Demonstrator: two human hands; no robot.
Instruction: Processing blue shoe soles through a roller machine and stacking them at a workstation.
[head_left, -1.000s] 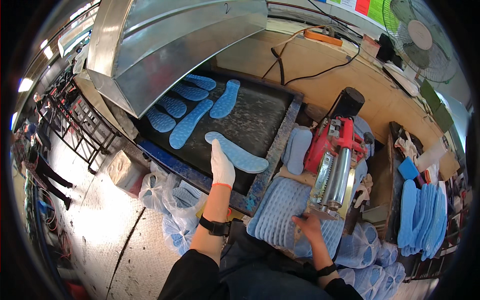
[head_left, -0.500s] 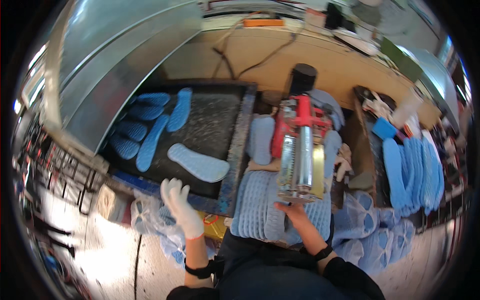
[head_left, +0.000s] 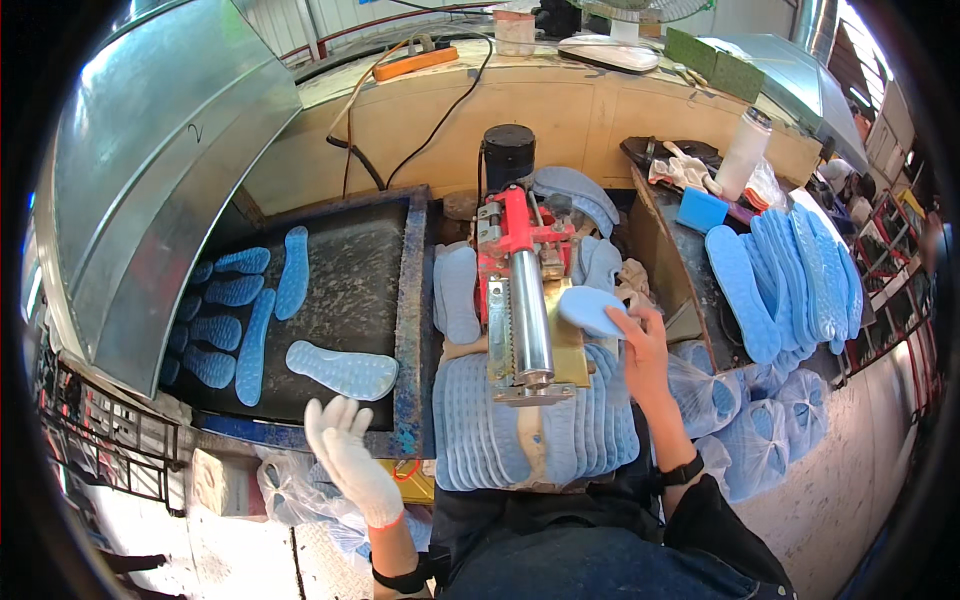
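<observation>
My bare right hand (head_left: pixel 645 350) grips a light blue insole (head_left: pixel 588 310) beside the metal roller (head_left: pixel 532 320) of a red-framed machine (head_left: pixel 518 225). Part of the insole is hidden behind my fingers. My left hand (head_left: pixel 350 455), in a white glove, is open with fingers spread, near the front edge of a dark tray (head_left: pixel 410 290) and holding nothing. Close beyond it in the tray lies one pale blue insole (head_left: pixel 345 370). Below the roller, rows of upright blue insoles (head_left: pixel 475 425) stand packed, with a tan gap (head_left: pixel 533 440) between them.
More blue insoles (head_left: pixel 255 345) lie at the tray's left, beside a sheet-metal hood (head_left: pixel 190 150). At the right, a bin holds a stack of insoles (head_left: pixel 780 285), a bottle (head_left: pixel 743 155) and a blue block (head_left: pixel 702 210). Plastic bags of insoles (head_left: pixel 755 450) sit below.
My right hand has risen from the packed insoles to the roller's right side with an insole in it. A gap now shows in the rows. The whole view has shifted; my left hand stays open.
</observation>
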